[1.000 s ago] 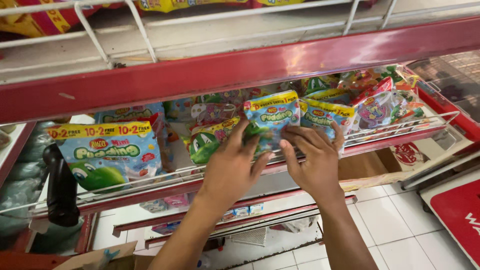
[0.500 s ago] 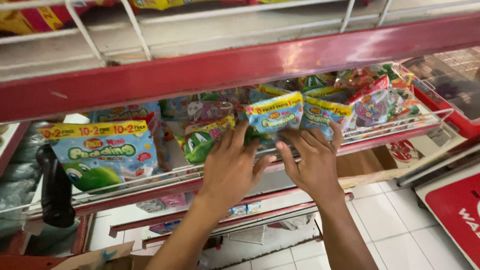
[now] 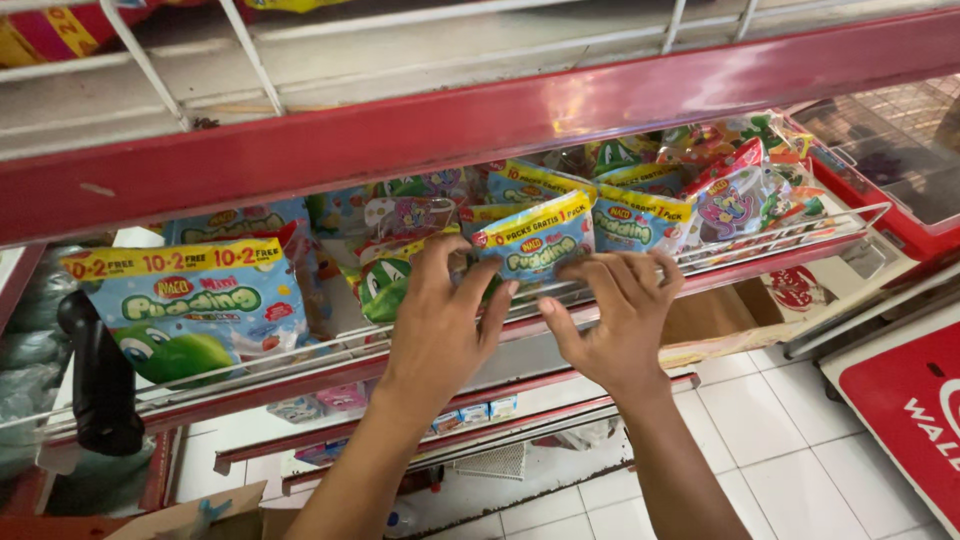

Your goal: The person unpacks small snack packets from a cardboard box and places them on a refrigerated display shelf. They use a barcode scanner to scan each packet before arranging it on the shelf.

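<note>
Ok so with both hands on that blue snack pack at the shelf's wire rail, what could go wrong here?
1. The blue pack leans on the thin wire rail; the left hand and right hand touch only its lower edge, so it might tip over the rail and fall to the tiled floor.
2. Neighbouring packs are crammed close beside it and could shift or topple too.
3. Fingertips by the wire could get pinched.
</note>
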